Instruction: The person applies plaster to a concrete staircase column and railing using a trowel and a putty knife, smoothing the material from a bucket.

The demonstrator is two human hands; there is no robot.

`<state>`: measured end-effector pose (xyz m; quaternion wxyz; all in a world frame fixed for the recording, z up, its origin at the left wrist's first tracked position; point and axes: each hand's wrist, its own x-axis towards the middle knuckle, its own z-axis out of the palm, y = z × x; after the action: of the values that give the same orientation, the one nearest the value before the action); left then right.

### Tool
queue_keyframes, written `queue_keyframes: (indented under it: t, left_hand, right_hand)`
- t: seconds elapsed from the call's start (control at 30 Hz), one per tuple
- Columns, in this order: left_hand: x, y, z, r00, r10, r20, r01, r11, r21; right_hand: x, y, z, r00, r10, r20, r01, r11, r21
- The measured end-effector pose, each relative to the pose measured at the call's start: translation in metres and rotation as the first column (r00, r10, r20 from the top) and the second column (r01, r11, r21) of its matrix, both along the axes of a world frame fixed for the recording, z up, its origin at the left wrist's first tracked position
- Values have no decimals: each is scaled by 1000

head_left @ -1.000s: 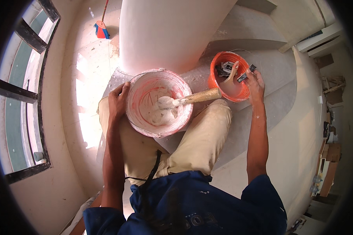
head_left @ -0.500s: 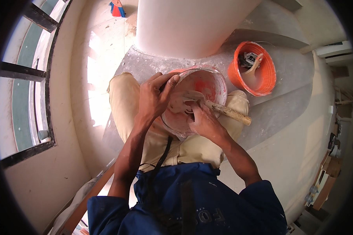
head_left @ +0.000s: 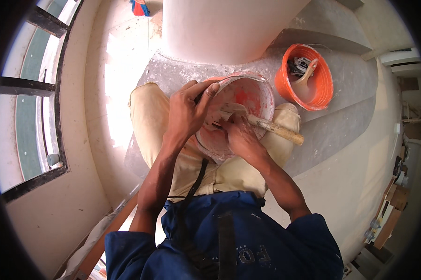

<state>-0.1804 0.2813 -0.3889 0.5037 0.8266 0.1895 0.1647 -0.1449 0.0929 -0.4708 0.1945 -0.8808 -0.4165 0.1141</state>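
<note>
"What's new in the head view?"

"From my distant seat, I see the right hand [head_left: 242,139], which held a small dark tool at the orange bucket [head_left: 286,89] a second ago, now reaching into the smeared bucket [head_left: 244,97]. That one has tipped over and sits between the beige trouser legs [head_left: 149,105]. I'd judge the work has shifted wholly there."

"And the grips?"

"The left hand [head_left: 188,111] is clamped on the smeared bucket's left rim. The right's fingertips are hidden inside; I can't tell whether they close on anything."

"Around the smeared bucket?"

"A wood-handled trowel [head_left: 281,131] pokes out over its right side. Beyond that side stands the orange bucket, with a brush [head_left: 307,75] inside."

"Any writing?"

"Pale lettering on the blue shirt [head_left: 282,233], below the smeared bucket; I'm leaving it uncopied. I make out no label on either bucket."
</note>
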Motion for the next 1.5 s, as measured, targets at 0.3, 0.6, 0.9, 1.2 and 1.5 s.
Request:
queue_keyframes:
  t: [0.3,0.6,0.9,1.2,1.5]
  left_hand:
    - [0,-2,-1,1000,21,-12,-21,1000,14]
    - [4,-2,0,1000,17,0,-17,1000,-3]
    - [2,7,-9,999,52,17,-51,998,-32]
    - [2,70,-77,978,208,-33,-207,921,-331]
    - [-8,81,-78,967,247,-59,-252,900,-355]
  right_hand:
    - [5,12,-40,981,84,-177,-81,996,22]
    - [29,1,-15,607,-9,-795,110,991,73]
    - [32,-6,18,240,188,-952,405,872,274]
    - [72,-31,104,168,548,-820,771,445,455]
    - [148,-9,257,894,294,-338,342,38,939]
